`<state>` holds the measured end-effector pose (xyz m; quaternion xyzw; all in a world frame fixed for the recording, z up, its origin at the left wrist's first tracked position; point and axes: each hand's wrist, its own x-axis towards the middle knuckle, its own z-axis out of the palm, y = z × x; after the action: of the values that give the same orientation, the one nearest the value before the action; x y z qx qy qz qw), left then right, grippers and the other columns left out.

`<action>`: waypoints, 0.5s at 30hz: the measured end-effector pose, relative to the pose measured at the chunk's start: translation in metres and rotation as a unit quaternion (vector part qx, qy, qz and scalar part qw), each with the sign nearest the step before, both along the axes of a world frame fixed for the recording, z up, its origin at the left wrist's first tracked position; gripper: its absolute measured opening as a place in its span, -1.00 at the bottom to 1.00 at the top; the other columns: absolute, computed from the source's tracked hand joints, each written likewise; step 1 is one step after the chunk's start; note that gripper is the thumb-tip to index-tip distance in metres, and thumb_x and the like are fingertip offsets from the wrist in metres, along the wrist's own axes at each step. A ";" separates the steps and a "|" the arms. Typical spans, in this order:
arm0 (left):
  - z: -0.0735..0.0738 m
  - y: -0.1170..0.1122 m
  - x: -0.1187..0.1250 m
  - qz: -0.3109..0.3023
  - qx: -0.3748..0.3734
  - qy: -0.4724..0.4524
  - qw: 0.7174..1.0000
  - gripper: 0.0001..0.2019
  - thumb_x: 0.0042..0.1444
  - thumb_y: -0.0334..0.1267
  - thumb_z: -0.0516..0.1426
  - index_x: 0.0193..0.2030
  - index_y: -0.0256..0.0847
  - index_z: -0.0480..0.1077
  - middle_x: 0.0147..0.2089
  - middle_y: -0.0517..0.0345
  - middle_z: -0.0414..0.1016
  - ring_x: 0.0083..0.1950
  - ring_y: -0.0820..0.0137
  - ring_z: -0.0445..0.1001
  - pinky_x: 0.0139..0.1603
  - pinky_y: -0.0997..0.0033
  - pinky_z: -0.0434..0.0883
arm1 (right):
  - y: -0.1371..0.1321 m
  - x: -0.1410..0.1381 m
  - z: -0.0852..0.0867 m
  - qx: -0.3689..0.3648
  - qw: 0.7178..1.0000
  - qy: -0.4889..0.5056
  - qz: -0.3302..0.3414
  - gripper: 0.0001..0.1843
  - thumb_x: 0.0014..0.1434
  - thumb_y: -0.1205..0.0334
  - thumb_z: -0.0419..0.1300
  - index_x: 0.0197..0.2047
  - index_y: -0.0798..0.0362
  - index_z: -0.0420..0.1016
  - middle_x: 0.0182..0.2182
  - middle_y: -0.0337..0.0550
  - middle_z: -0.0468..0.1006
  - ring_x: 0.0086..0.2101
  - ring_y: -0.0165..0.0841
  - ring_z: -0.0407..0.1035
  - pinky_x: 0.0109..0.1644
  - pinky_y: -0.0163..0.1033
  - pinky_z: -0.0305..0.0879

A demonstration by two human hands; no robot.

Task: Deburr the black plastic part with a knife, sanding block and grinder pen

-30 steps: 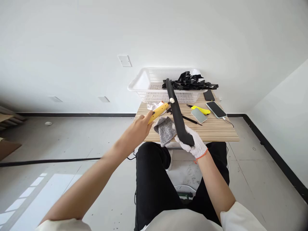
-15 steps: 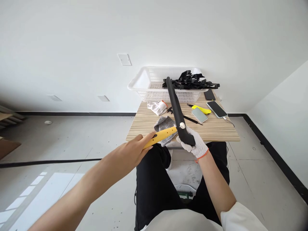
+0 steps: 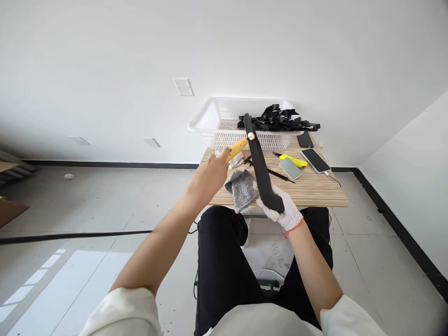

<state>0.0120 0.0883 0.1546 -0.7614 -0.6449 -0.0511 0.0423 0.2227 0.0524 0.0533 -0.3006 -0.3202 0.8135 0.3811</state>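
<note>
My right hand (image 3: 283, 209), in a white knit glove, grips the near end of a long black plastic part (image 3: 259, 163) that slants up and away toward the basket. My bare left hand (image 3: 209, 177) is closed round a yellow-handled tool (image 3: 237, 148). The tool's white tip touches the black part near its far end. A grey glove (image 3: 241, 187) lies on the table just below both hands.
A striped wooden table (image 3: 315, 189) stands ahead of my knees. At its back a white mesh basket (image 3: 210, 122) holds several black parts (image 3: 278, 120). A white glove, a yellow knife (image 3: 293, 160), two phones (image 3: 314, 160) and a thin black strip lie on the table.
My left hand has run the yellow tool from the near end of the black part back up to its far end. My right hand has held the part nearly still.
</note>
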 end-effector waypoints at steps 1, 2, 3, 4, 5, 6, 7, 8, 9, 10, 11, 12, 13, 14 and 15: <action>0.001 0.008 0.004 0.006 0.006 0.001 1.000 -0.62 0.37 -0.33 -0.10 0.29 -0.28 0.18 -0.14 -0.20 0.51 -0.19 0.07 0.58 -0.27 0.27 0.44 | 0.000 0.000 0.000 0.007 1.000 0.005 0.003 -0.49 0.41 -0.07 -0.13 0.20 0.05 0.34 -0.54 -0.23 0.46 -0.81 -0.57 -0.06 -0.81 -0.44 -0.20; 0.002 0.017 0.007 0.012 0.015 0.005 1.000 -0.61 0.37 -0.33 -0.10 0.30 -0.28 0.16 -0.13 -0.21 0.52 -0.17 0.07 0.58 -0.26 0.28 0.45 | 0.000 0.001 0.000 0.016 1.000 0.010 0.007 -0.48 0.40 -0.08 -0.12 0.21 0.05 0.34 -0.53 -0.23 0.46 -0.81 -0.57 -0.06 -0.81 -0.44 -0.21; 0.003 0.026 0.010 0.016 0.024 0.010 1.000 -0.59 0.36 -0.32 -0.09 0.32 -0.28 0.15 -0.13 -0.22 0.52 -0.16 0.06 0.59 -0.25 0.28 0.46 | 0.000 0.001 0.000 0.026 0.999 0.016 0.010 -0.48 0.40 -0.08 -0.11 0.21 0.04 0.34 -0.53 -0.23 0.46 -0.81 -0.58 -0.06 -0.81 -0.45 -0.21; 0.004 0.036 0.013 0.021 0.031 0.016 0.999 -0.56 0.36 -0.33 -0.08 0.35 -0.29 0.12 -0.12 -0.23 0.52 -0.14 0.04 0.59 -0.23 0.27 0.47 | 0.000 0.002 0.000 0.035 0.999 0.021 0.013 -0.48 0.40 -0.09 -0.10 0.21 0.04 0.34 -0.53 -0.24 0.46 -0.81 -0.58 -0.06 -0.81 -0.45 -0.22; 0.005 0.046 0.016 0.027 0.035 0.020 0.999 -0.53 0.35 -0.34 -0.07 0.38 -0.29 0.08 -0.10 -0.24 0.52 -0.12 0.04 0.59 -0.22 0.27 0.48 | -0.001 0.002 0.001 0.042 0.999 0.024 0.015 -0.48 0.40 -0.10 -0.10 0.21 0.04 0.35 -0.53 -0.24 0.46 -0.81 -0.58 -0.06 -0.81 -0.45 -0.23; 0.006 0.056 0.019 0.035 0.035 0.022 0.999 -0.50 0.34 -0.38 -0.07 0.41 -0.29 0.05 -0.07 -0.26 0.52 -0.12 0.04 0.60 -0.21 0.26 0.48 | -0.001 0.002 0.001 0.046 0.998 0.026 0.017 -0.48 0.39 -0.09 -0.10 0.21 0.05 0.35 -0.53 -0.25 0.45 -0.81 -0.58 -0.07 -0.80 -0.45 -0.23; 0.006 0.066 0.022 0.045 0.031 0.021 0.998 -0.47 0.33 -0.41 -0.07 0.42 -0.28 0.03 -0.05 -0.27 0.51 -0.12 0.05 0.60 -0.20 0.26 0.49 | -0.001 0.002 0.001 0.049 0.998 0.027 0.019 -0.48 0.39 -0.08 -0.09 0.20 0.05 0.36 -0.54 -0.25 0.45 -0.80 -0.58 -0.08 -0.80 -0.45 -0.23; 0.007 0.075 0.025 0.056 0.025 0.018 0.998 -0.45 0.31 -0.45 -0.07 0.44 -0.28 0.01 -0.03 -0.28 0.51 -0.12 0.05 0.60 -0.19 0.25 0.49 | -0.002 0.002 0.002 0.054 0.998 0.028 0.018 -0.49 0.39 -0.07 -0.08 0.19 0.06 0.36 -0.54 -0.25 0.45 -0.80 -0.59 -0.08 -0.80 -0.45 -0.24; 0.007 0.083 0.028 0.066 0.021 0.016 0.997 -0.43 0.29 -0.48 -0.07 0.44 -0.27 0.01 -0.01 -0.30 0.50 -0.12 0.06 0.60 -0.18 0.24 0.49 | -0.002 0.002 0.001 0.058 0.998 0.028 0.017 -0.50 0.38 -0.05 -0.07 0.19 0.06 0.36 -0.53 -0.25 0.45 -0.80 -0.59 -0.08 -0.80 -0.45 -0.25; 0.007 0.091 0.030 0.073 0.020 0.012 0.997 -0.42 0.27 -0.51 -0.07 0.44 -0.28 0.02 0.00 -0.31 0.50 -0.11 0.06 0.60 -0.18 0.23 0.49 | -0.002 0.002 0.001 0.060 0.998 0.028 0.016 -0.51 0.38 -0.04 -0.07 0.19 0.07 0.35 -0.53 -0.24 0.46 -0.80 -0.59 -0.08 -0.79 -0.45 -0.27; 0.007 0.097 0.032 0.073 0.020 0.007 0.997 -0.42 0.26 -0.52 -0.07 0.43 -0.29 0.04 0.01 -0.32 0.50 -0.10 0.05 0.60 -0.17 0.23 0.49 | -0.002 0.002 0.001 0.058 0.998 0.030 0.015 -0.52 0.38 -0.03 -0.06 0.20 0.06 0.35 -0.52 -0.24 0.45 -0.79 -0.60 -0.08 -0.78 -0.46 -0.28; 0.007 0.103 0.034 0.070 0.023 0.002 0.997 -0.42 0.25 -0.52 -0.07 0.42 -0.30 0.05 0.01 -0.33 0.49 -0.08 0.05 0.60 -0.16 0.22 0.49 | -0.001 0.002 0.001 0.052 0.998 0.032 0.014 -0.51 0.38 -0.04 -0.06 0.21 0.06 0.34 -0.52 -0.24 0.45 -0.79 -0.60 -0.09 -0.78 -0.46 -0.29; 0.007 0.108 0.035 0.065 0.026 -0.003 0.998 -0.42 0.24 -0.52 -0.06 0.41 -0.30 0.05 0.02 -0.34 0.49 -0.06 0.04 0.59 -0.15 0.22 0.49 | -0.001 0.003 0.001 0.043 0.998 0.033 0.014 -0.51 0.39 -0.06 -0.06 0.22 0.04 0.33 -0.53 -0.25 0.44 -0.79 -0.60 -0.09 -0.78 -0.46 -0.30; 0.007 0.112 0.036 0.059 0.029 -0.009 0.998 -0.42 0.23 -0.51 -0.06 0.41 -0.29 0.06 0.03 -0.34 0.49 -0.05 0.04 0.58 -0.15 0.21 0.50 | -0.001 0.003 0.002 0.032 0.999 0.033 0.017 -0.49 0.40 -0.09 -0.07 0.23 0.03 0.32 -0.54 -0.27 0.43 -0.79 -0.60 -0.10 -0.78 -0.46 -0.30; 0.007 0.115 0.037 0.054 0.030 -0.013 0.998 -0.42 0.23 -0.50 -0.06 0.40 -0.28 0.06 0.03 -0.34 0.49 -0.04 0.04 0.58 -0.14 0.21 0.50 | -0.001 0.002 0.003 0.020 0.999 0.033 0.020 -0.46 0.40 -0.14 -0.09 0.24 0.02 0.31 -0.55 -0.28 0.42 -0.79 -0.60 -0.10 -0.78 -0.46 -0.30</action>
<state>0.0486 0.2033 0.1615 -0.7234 -0.6835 -0.0780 0.0588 0.2252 0.0515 0.0562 -0.2595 -0.3293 0.8241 0.3809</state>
